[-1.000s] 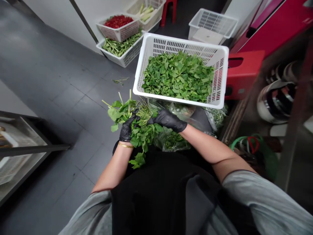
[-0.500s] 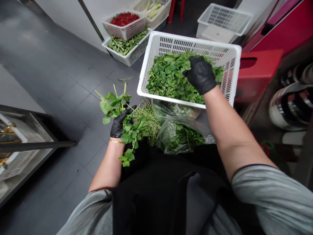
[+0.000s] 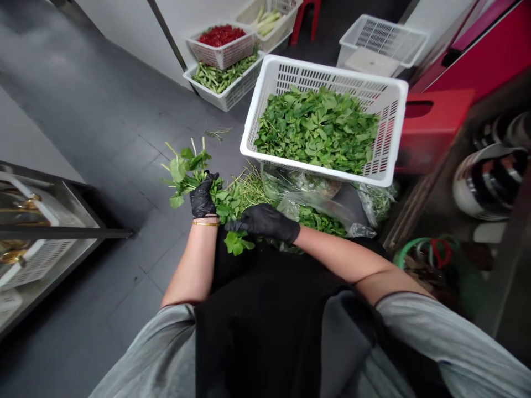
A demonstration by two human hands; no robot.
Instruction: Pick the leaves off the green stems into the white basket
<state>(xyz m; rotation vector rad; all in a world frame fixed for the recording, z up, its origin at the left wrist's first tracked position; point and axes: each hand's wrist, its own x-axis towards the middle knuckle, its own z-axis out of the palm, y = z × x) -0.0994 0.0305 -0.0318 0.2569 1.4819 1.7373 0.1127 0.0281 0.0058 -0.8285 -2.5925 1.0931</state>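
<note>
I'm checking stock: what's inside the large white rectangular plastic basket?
Loose green leaves lie heaped inside the basket. They cover its bottom, so whatever lies beneath the heap cannot be seen.

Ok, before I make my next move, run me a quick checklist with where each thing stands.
1. Left hand gripping the bunch of greens: ok.
2. Right hand pinching a sprig: cannot tell; its fingers are by the leaves, but the grip is unclear.
3. Both hands gloved: ok, black gloves on each.
4. Leaves inside the white basket: ok, heaped between its walls.
5. Basket firmly supported: cannot tell; what bears it is hidden.
6. Floor free of scraps: not ok, loose stems lie there.
</note>
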